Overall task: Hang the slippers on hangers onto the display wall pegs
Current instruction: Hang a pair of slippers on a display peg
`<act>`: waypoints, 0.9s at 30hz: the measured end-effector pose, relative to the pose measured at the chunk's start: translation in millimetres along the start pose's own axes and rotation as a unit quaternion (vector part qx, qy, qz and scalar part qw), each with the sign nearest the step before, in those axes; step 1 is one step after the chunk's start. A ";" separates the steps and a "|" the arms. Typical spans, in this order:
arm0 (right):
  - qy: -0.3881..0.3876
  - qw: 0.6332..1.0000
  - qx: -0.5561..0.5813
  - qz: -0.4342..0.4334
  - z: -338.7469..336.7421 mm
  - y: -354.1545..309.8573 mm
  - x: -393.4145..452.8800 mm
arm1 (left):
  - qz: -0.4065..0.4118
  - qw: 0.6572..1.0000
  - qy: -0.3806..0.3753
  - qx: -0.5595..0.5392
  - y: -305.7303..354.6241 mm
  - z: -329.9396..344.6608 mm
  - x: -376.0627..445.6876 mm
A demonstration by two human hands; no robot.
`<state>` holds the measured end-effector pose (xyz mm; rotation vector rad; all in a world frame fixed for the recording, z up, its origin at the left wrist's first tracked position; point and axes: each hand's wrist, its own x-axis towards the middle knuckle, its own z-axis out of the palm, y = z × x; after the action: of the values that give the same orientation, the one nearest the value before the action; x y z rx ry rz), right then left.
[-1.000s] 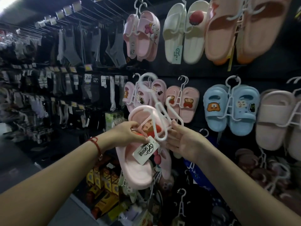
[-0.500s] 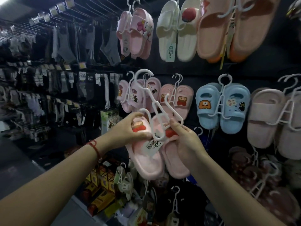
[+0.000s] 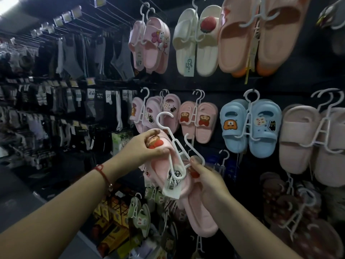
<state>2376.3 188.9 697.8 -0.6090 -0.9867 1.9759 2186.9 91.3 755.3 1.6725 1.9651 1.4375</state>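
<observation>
A pair of pink slippers with a red bear charm sits on a white plastic hanger, held in front of the dark display wall. My left hand grips the upper slipper over its strap and charm. My right hand holds the lower slipper and pinches the hanger's right arm. The hanger's hook points up and left, free of any peg. A white price tag dangles from the hanger. A matching pink bear pair hangs on the wall just behind.
The wall carries more hung pairs: blue slippers, pale pink ones at right, white ones and large peach ones above, green ones below. Racks of socks fill the left.
Both hands have lifted the pair and brought the two slippers together on the hanger. The right hand moved from open beside the hanger to pinching its arm. The hook now stands higher.
</observation>
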 end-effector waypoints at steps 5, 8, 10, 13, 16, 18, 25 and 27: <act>0.021 0.999 -0.032 0.024 0.6 -2.1 11.4 | 0.059 0.997 -0.018 0.051 10.9 13.2 -5.3; 0.031 0.999 -0.029 0.023 3.3 -3.7 18.9 | 0.089 0.991 -0.024 0.095 11.9 20.3 -8.4; 0.046 0.998 -0.028 0.017 4.9 -3.7 25.6 | 0.101 0.982 -0.022 0.155 7.5 25.6 -10.2; 0.063 0.997 -0.041 0.004 9.3 -2.0 33.6 | 0.119 0.964 0.014 0.237 -0.4 33.1 -13.2; 0.066 0.998 -0.022 0.007 13.0 0.6 39.3 | 0.137 0.943 0.047 0.299 -5.7 37.8 -18.0; 0.075 0.997 -0.004 0.014 17.9 2.1 40.4 | 0.141 0.940 0.078 0.300 -7.1 41.9 -26.6; 0.106 0.994 0.002 -0.010 31.4 5.2 38.1 | -0.038 0.984 0.173 0.009 11.5 70.3 -63.3; 0.123 0.992 -0.030 -0.026 34.2 10.2 36.8 | -0.130 0.963 0.172 -0.159 18.5 70.5 -61.3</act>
<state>2327.6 201.9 707.1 -0.8302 -0.9006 1.7803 2267.6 75.8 707.1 1.0432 1.8916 1.9091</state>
